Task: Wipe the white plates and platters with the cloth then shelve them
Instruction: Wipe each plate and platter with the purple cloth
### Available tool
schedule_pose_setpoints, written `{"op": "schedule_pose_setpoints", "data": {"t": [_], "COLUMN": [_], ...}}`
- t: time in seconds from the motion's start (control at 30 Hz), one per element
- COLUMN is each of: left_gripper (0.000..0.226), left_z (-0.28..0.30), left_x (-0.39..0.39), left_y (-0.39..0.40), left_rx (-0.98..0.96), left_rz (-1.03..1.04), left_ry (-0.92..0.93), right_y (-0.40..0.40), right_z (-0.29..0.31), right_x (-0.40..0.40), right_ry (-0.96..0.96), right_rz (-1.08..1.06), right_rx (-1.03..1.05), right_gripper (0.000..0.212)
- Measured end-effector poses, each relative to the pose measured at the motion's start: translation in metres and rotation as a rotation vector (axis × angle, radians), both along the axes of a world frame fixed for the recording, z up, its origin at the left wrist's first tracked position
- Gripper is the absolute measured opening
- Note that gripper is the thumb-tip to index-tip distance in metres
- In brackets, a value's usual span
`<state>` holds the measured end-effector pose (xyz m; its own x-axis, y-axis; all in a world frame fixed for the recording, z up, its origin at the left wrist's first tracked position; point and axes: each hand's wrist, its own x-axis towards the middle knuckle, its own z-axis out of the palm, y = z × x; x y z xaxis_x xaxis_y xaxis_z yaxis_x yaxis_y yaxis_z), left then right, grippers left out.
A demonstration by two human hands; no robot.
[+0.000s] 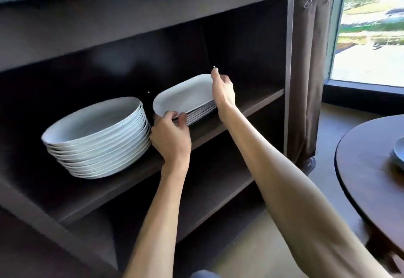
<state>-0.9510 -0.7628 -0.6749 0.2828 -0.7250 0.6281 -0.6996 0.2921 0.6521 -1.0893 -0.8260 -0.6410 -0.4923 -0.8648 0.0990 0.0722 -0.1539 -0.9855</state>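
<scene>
Your left hand (169, 134) grips near corner of glossy white rectangular platter stack (185, 98), fingers curled round edge. Your right hand (223, 90) pinches far right rim, fingers bent. Stack sits on dark matte wooden shelf (229, 118), just right of taller stack of rounded white plates (96, 137).

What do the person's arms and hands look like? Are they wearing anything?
Both arms are bare all the way down, with no sleeves in view. The left hand and the right hand wear no gloves, and no rings, watch or bracelets show. The nails look short and plain.
</scene>
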Motion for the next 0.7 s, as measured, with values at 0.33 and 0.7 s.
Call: {"op": "schedule_pose_setpoints", "data": {"t": [0.33,0.7], "left_gripper": [0.021,0.02], "left_z": [-0.005,-0.003], "left_x": [-0.005,-0.005], "left_y": [-0.018,-0.013], "left_rx": [0.076,0.065], "left_rz": [0.129,0.117], "left_ry": [-0.04,-0.018], "right_y": [-0.037,-0.037], "right_z": [-0.017,-0.022], "right_x": [0.004,0.0], "right_ry": [0.1,0.156], "right_rz": [0.005,0.028], "right_rx": [0.068,0.077], "right_gripper": [0.051,0.039]}}
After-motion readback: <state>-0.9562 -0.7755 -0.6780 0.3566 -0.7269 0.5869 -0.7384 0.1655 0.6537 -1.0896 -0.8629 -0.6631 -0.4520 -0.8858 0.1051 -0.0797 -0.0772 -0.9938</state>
